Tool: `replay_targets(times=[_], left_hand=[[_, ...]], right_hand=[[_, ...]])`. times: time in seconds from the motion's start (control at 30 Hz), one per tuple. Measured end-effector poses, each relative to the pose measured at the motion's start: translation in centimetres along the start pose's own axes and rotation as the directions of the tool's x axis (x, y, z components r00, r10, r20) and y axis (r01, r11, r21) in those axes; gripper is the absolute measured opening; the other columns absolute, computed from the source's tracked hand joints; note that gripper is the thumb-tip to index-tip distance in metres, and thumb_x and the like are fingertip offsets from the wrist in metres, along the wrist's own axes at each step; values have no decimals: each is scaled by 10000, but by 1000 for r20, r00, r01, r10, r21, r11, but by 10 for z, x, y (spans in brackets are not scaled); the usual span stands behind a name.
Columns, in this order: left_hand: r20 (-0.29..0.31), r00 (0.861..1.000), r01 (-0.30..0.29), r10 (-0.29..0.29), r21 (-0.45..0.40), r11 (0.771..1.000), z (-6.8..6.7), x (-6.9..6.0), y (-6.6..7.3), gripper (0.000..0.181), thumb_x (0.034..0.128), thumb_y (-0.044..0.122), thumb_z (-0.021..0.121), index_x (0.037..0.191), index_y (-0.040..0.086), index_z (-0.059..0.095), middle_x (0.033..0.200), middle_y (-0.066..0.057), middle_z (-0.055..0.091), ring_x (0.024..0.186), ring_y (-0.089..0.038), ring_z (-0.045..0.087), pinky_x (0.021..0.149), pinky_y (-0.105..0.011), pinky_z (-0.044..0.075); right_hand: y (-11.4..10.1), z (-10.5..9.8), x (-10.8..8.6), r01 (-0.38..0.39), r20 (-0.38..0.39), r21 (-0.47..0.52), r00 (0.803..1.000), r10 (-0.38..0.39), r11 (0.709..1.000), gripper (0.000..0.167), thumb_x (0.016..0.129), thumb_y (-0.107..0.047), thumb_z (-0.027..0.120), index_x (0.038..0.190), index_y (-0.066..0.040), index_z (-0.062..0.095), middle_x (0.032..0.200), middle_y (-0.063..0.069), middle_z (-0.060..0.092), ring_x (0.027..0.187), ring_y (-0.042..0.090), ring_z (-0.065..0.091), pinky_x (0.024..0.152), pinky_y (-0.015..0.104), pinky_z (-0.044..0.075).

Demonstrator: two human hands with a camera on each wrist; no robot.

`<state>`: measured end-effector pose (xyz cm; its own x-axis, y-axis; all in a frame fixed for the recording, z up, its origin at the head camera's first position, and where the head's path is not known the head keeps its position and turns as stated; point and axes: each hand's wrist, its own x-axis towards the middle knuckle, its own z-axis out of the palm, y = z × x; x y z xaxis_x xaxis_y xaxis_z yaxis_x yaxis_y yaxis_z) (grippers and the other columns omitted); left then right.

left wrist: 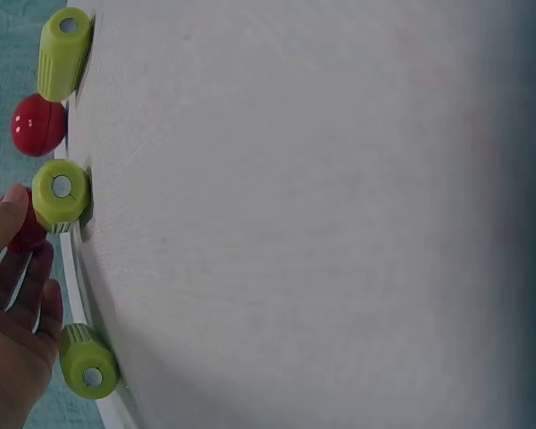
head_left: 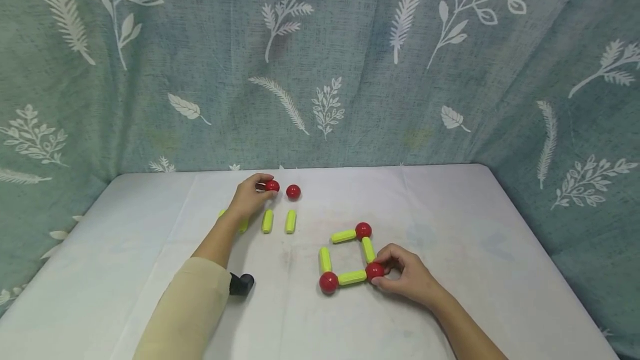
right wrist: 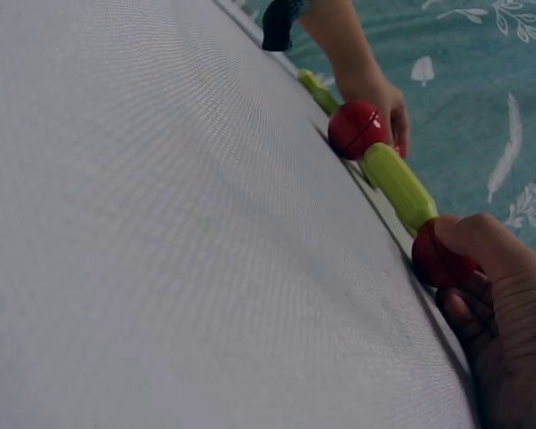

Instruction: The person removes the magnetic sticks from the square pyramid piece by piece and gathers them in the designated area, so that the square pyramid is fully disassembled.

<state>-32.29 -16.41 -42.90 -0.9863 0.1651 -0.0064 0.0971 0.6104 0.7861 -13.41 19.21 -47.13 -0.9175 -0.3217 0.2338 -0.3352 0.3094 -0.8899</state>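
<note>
At the back of the table my left hand (head_left: 249, 196) pinches a red ball (head_left: 272, 185) between thumb and fingers. Just right of it lies a second red ball (head_left: 293, 192). My right hand (head_left: 409, 278) grips the red corner ball (head_left: 374, 271) of a frame built from red balls and yellow-green rods. One rod (head_left: 352, 277) runs left from that ball to another red ball (head_left: 329, 283), and a further rod (head_left: 368, 249) goes back to a third ball (head_left: 363, 230). The frame's back-left corner has no ball; two rod ends stand apart there.
Several loose yellow-green rods (head_left: 267, 221) lie in a row before the left hand, some partly hidden by the arm. A black wrist device (head_left: 242, 284) sits at the left sleeve. A patterned curtain (head_left: 350, 99) hangs behind the white-covered table (head_left: 450, 199).
</note>
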Motion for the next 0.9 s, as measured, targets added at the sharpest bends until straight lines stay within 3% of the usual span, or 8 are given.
replay_targets(times=[0.27, 0.9], left_hand=[[2, 1000, 29, -29, 64, 998, 3, 4, -4, 475, 888, 142, 655, 1317, 18, 491, 1285, -208, 521, 1158, -333, 522, 1017, -437, 403], [8, 992, 122, -123, 73, 990, -1, 1, -5, 577, 856, 167, 694, 1372, 77, 452, 1361, -166, 471, 1225, -321, 471, 1047, -463, 379]], right_hand=[[2, 0, 0, 10, -1, -3, 1000, -10, 1000, 288, 751, -128, 796, 950, -111, 588, 952, 36, 615, 816, 94, 572, 732, 224, 520], [2, 1, 0, -9, -2, -8, 1000, 9, 1000, 296, 738, -106, 800, 944, -134, 590, 941, 9, 616, 817, 102, 571, 730, 225, 521]])
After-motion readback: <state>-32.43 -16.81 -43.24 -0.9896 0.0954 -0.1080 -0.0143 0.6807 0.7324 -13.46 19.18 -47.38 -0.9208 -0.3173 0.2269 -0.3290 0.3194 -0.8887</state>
